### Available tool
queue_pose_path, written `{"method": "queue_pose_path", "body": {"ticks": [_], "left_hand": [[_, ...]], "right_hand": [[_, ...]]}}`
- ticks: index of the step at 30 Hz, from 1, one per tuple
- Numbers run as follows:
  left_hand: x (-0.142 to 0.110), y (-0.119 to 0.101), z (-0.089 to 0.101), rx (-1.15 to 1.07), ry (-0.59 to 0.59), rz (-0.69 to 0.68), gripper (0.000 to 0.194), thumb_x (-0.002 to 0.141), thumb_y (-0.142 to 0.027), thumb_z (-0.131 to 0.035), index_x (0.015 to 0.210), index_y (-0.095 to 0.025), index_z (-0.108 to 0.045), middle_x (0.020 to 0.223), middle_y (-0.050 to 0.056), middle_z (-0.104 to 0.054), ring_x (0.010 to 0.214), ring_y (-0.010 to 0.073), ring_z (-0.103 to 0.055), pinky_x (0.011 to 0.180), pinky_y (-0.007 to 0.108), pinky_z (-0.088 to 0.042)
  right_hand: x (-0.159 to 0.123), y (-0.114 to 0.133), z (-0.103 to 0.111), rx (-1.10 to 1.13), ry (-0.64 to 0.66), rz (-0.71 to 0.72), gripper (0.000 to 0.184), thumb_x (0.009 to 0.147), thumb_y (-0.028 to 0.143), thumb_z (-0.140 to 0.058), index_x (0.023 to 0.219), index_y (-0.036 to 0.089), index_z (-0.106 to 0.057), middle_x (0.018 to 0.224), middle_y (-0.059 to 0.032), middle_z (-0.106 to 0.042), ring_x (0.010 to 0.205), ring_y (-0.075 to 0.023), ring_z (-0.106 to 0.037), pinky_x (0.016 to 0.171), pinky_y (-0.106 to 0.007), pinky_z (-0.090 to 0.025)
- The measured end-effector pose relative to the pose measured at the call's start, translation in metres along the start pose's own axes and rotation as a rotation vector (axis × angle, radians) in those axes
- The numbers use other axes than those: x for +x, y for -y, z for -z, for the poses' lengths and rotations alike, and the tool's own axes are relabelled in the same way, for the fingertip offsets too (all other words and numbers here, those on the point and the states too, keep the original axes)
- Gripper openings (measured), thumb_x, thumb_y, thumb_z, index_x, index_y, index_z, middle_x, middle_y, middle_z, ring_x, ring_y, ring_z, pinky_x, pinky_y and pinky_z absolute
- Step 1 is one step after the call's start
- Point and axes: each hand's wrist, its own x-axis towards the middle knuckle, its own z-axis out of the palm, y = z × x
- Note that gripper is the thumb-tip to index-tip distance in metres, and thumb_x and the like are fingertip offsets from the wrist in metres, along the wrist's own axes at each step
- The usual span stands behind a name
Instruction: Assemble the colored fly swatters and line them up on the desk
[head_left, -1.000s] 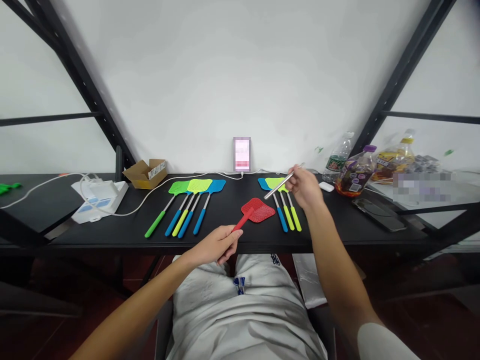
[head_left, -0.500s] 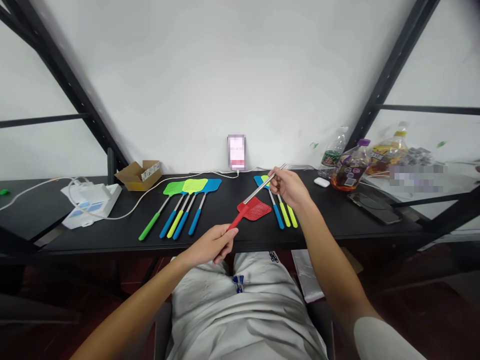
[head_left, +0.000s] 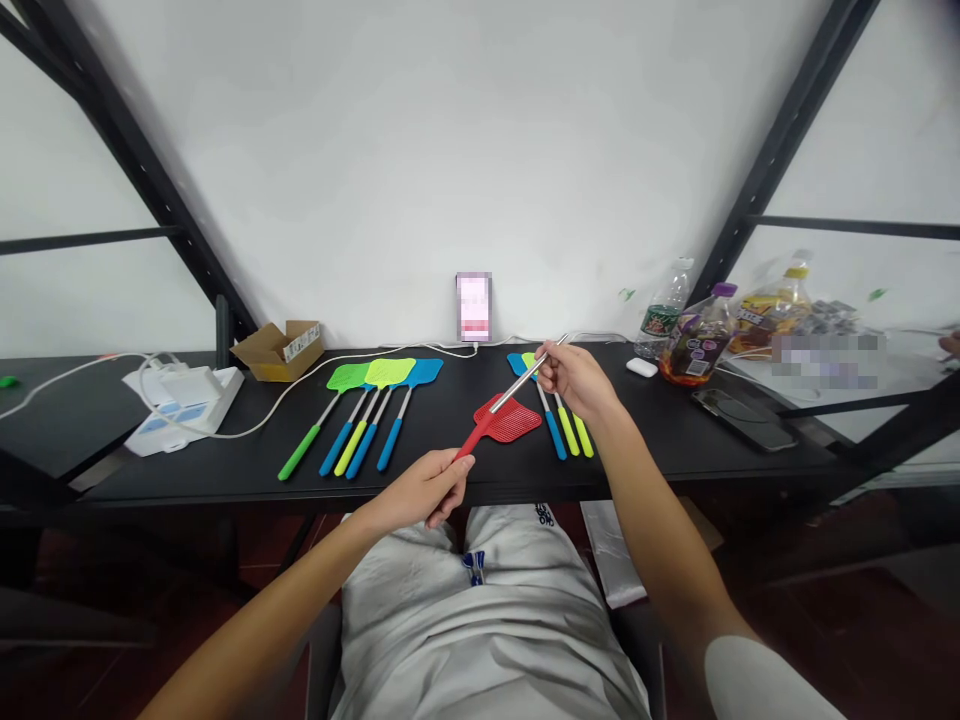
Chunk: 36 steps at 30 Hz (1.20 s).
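Note:
My left hand is closed round the red handle of a red fly swatter, whose head hovers over the black table. My right hand pinches a thin silver metal rod, its lower end touching the red swatter head near its neck. Just behind my right hand lie three swatters with blue and yellow-green handles. A row of several green, yellow and blue swatters lies to the left.
A phone stands upright against the wall with a white cable. At left are a cardboard box and a white power unit. At right stand drink bottles, a white earbud case and a dark phone.
My right hand has brought the silver rod down and left until its end meets the red swatter head. The left hand stays closed on the red handle, almost still.

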Motion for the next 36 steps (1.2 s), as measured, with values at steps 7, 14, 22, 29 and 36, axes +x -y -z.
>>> {"method": "queue_pose_path", "body": {"ticks": [7,14,22,29,36], "left_hand": [[0.0,-0.001,-0.001,0.004,0.009,0.002,0.048,0.097,-0.059,-0.042,0.07,-0.019,-0.042,0.051,-0.006,-0.049,0.034,0.0055,-0.041,0.037,0.018,-0.03],[-0.001,-0.003,-0.002,0.018,0.01,0.013,0.048,0.097,-0.06,-0.043,0.07,-0.02,-0.041,0.05,-0.006,-0.048,0.033,0.0057,-0.04,0.036,0.018,-0.029],[0.0,-0.003,-0.003,0.009,0.0,0.026,0.048,0.096,-0.06,-0.043,0.069,-0.02,-0.041,0.05,-0.006,-0.048,0.033,0.0059,-0.041,0.035,0.018,-0.028],[-0.001,-0.002,-0.002,0.028,0.009,0.019,0.047,0.096,-0.06,-0.043,0.071,-0.02,-0.041,0.052,-0.006,-0.049,0.034,0.0055,-0.04,0.037,0.018,-0.029],[-0.002,-0.004,-0.004,0.023,0.004,0.046,0.044,0.095,-0.058,-0.047,0.075,-0.021,-0.039,0.053,-0.008,-0.049,0.034,0.0049,-0.039,0.036,0.018,-0.027]], "right_hand": [[-0.003,0.0,-0.005,-0.022,0.012,0.003,0.034,0.077,0.048,-0.074,0.076,0.017,-0.061,0.053,0.004,-0.047,0.045,-0.0093,-0.045,0.045,-0.024,-0.03],[-0.004,-0.002,-0.005,-0.092,0.032,0.069,0.035,0.081,0.051,-0.071,0.081,0.017,-0.064,0.054,0.0031,-0.05,0.047,-0.0096,-0.049,0.045,-0.023,-0.034],[-0.004,-0.005,-0.006,-0.123,0.041,0.103,0.031,0.083,0.047,-0.07,0.079,0.017,-0.066,0.052,0.0034,-0.052,0.045,-0.0087,-0.049,0.044,-0.022,-0.035],[-0.012,-0.007,-0.023,-0.3,0.283,-0.039,0.042,0.084,0.055,-0.068,0.082,0.014,-0.07,0.064,-0.0043,-0.069,0.05,-0.0106,-0.061,0.047,-0.021,-0.043],[-0.015,-0.007,-0.028,-0.371,0.443,-0.043,0.044,0.088,0.056,-0.063,0.086,0.013,-0.069,0.067,-0.005,-0.071,0.054,-0.011,-0.065,0.051,-0.02,-0.046]]}}
